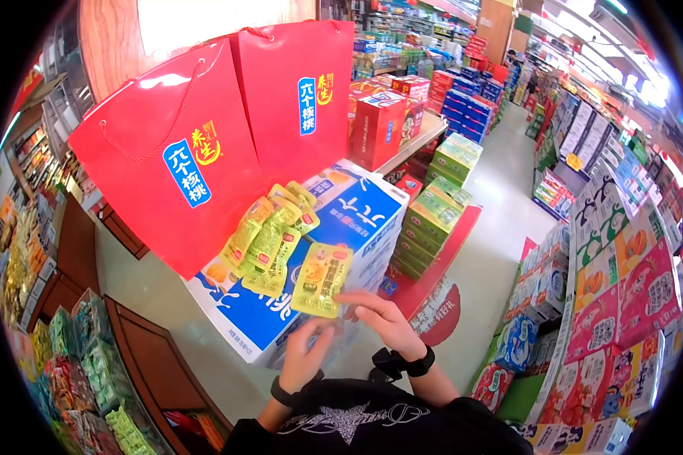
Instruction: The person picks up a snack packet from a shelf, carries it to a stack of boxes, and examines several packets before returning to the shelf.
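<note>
A yellow snack pouch (322,280) with a red label lies on the blue and white carton (281,322), apart from a pile of similar yellow-green pouches (269,243). My right hand (383,322) reaches in from the right, fingers stretched out, with its fingertips right at the pouch's lower right edge. Just below the pouch's bottom edge is my left hand (307,353), its fingers loosely bent and apart with nothing in them. Both wrists wear dark bands. Behind the pile, two large red gift bags (296,98) with cord handles stand upright.
Green cartons (432,216) are stacked on a red base to the right, with red boxes (379,129) behind. An aisle floor (501,174) runs back between them and a shelf of packaged goods (615,280). Bins of snacks (102,364) stand at lower left.
</note>
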Demonstrator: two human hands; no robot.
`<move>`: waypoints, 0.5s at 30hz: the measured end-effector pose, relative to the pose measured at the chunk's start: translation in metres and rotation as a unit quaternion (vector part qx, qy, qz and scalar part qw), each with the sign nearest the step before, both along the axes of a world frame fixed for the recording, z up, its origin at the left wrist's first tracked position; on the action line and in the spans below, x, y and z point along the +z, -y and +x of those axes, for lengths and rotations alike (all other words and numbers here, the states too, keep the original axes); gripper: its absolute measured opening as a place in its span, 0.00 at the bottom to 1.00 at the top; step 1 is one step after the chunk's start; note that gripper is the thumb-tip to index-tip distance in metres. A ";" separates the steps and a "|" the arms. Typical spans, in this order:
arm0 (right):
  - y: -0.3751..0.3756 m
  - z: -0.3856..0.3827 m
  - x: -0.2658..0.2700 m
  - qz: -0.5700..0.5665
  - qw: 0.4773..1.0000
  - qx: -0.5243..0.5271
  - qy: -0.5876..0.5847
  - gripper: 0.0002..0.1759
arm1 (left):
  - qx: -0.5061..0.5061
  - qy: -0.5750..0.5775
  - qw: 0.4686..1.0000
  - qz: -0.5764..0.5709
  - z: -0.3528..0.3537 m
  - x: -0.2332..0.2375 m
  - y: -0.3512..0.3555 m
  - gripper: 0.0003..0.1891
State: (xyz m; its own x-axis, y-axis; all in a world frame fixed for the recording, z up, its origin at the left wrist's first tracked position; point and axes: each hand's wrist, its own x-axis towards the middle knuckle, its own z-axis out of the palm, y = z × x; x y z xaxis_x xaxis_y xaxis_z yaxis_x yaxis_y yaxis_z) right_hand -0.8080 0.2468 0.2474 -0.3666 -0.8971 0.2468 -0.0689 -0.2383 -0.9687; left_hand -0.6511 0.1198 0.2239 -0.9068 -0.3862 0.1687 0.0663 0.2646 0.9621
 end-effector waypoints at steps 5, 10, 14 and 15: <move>-0.013 0.032 0.005 -0.017 0.998 -0.060 0.009 0.17 | 0.016 -0.065 0.987 0.149 0.006 -0.012 -0.003 0.15; -0.028 0.059 -0.004 -0.004 0.992 -0.117 0.054 0.17 | -0.015 -0.081 0.977 0.196 0.024 -0.012 -0.003 0.17; -0.033 0.081 -0.019 -0.003 0.989 -0.129 0.067 0.15 | -0.027 -0.056 0.965 0.254 0.036 -0.007 -0.002 0.18; -0.033 0.086 -0.025 -0.012 0.987 -0.134 0.092 0.11 | -0.028 -0.055 0.965 0.254 0.040 -0.006 -0.002 0.18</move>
State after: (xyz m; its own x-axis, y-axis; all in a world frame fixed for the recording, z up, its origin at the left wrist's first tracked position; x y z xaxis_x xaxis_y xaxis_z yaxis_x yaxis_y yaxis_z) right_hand -0.7222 0.2800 0.2224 -0.6304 -0.7566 0.1738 0.0437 -0.2581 -0.9651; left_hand -0.6116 0.1214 0.2179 -0.9161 -0.3954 0.0667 0.1755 -0.2457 0.9533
